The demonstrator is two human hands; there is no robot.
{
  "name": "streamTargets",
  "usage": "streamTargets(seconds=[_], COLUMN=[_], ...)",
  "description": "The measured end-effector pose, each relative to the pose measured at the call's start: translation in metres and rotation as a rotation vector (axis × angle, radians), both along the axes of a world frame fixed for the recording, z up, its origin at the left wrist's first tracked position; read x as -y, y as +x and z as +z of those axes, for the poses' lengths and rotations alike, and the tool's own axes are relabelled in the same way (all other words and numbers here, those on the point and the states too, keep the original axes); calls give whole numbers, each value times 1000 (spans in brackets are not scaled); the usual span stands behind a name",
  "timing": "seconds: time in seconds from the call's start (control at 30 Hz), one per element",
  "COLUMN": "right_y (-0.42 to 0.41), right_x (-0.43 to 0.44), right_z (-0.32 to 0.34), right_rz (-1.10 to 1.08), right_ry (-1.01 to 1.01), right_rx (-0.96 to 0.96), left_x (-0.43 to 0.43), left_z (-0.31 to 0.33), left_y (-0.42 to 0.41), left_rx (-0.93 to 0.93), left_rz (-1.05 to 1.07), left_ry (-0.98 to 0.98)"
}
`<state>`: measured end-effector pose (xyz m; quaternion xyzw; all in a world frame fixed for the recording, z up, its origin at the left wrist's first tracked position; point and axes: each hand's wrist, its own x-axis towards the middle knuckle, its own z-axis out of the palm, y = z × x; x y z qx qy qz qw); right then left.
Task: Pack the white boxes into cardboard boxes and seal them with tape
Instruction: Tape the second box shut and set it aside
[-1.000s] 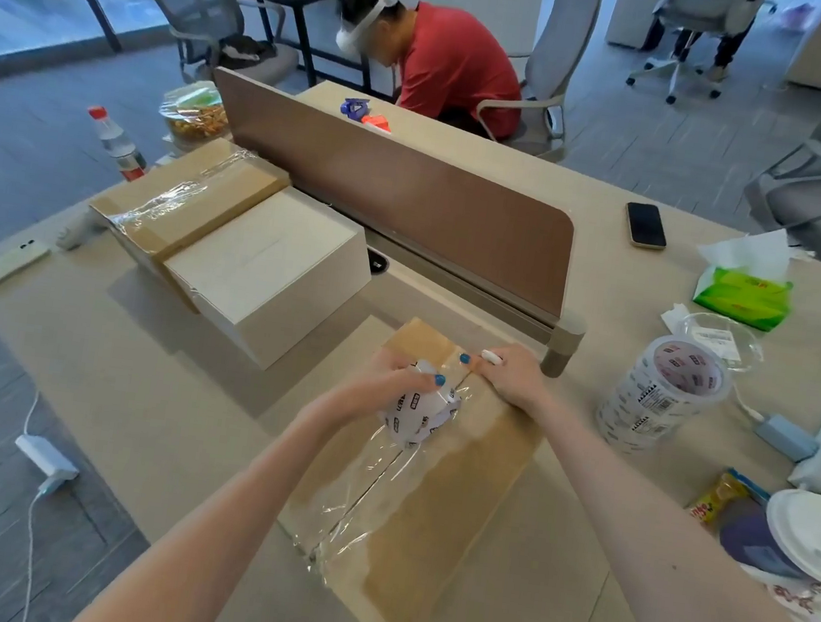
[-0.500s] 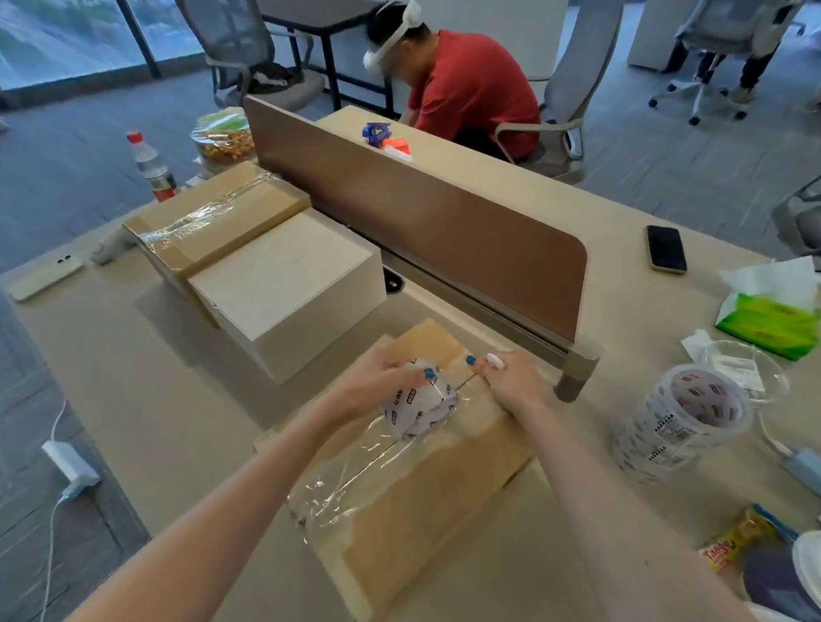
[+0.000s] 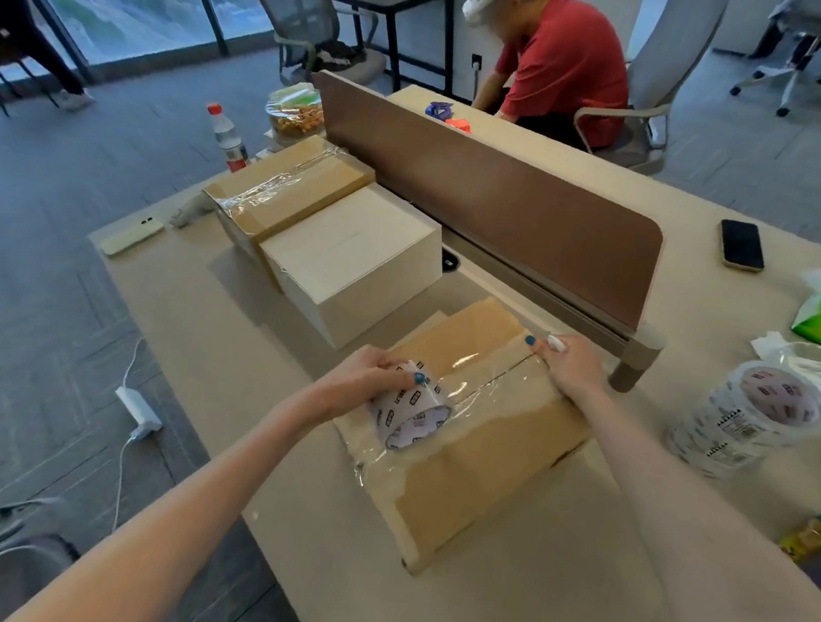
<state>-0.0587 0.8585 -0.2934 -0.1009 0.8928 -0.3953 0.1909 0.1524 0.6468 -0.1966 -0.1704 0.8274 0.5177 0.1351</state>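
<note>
**Tape drawn across the box top**

My left hand (image 3: 363, 382) is clamped round the tape roll (image 3: 409, 411), fingers curled over its printed white rim, and the roll stands on edge on the cardboard box (image 3: 482, 469). From the roll a strip of clear tape (image 3: 488, 379), glossy and a little wrinkled, runs along the box's centre seam to the far right. There my right hand (image 3: 572, 369) rests on the far edge with thumb and forefinger pinched together on a small white object (image 3: 557, 343); what it is I cannot tell.

The box is flat-topped, matt brown, and lies slantwise on the pale desk (image 3: 243, 393), its near left end filmed with crinkled tape. Just beyond it to the left sits a smooth white box (image 3: 353, 257), touching a taped cardboard box (image 3: 284, 186) further off. A brown divider panel (image 3: 490, 191) stands behind them. Near right is a stack of tape rolls (image 3: 752, 420) in clear wrap; far right a dark phone (image 3: 742, 244) lies flat.
</note>
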Motion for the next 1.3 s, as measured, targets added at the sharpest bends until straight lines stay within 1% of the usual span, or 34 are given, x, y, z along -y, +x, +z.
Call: streamTargets(seconds=[0.07,0.27,0.4,0.5,0.6,0.63,0.77,0.8,0.87,0.93,1.0,1.1,1.2,1.3], right_y=[1,3,0,1,4,4,6,6,8,8,8,6,5,6], right_x=[1,-1,-2,-3,-3,-4,-3,-3,-3,-3,-3,-4,-4,-4], right_z=[1,2,-1,0,2,3,4,4,6,6,7,5,4,5], right_rz=[1,-3,6,16,37,37,41,45,54,57,59,41,39,40], right_ry=[-4,-8,-18,-35,-26,-28,-31,-31,-32,-28,-31,-42,-35,-27], right_rx=[0,4,-7,-34,-41,-38,-47,-48,-52,-52,-49,-51,-53,-50], left_x=[1,-16,-9,6,2,1,8,9,8,13,23,26,25,23], left_z=[1,4,12,-1,-18,-19,-12,-11,-15,-21,-27,-34,-39,-47], left_y=[7,1,-5,23,45,49,68,70,71,71,78,83,82,82], left_rx=[-19,61,137,171,149,142,91,75,99,170,230,257,288,343], left_rz=[16,40,2,2,17,13,104,111,80,30,61,125,149,145], left_ry=[30,-52,-214,-398,-498,-481,-174,-161,-244,-430,-543,-607,-581,-603])
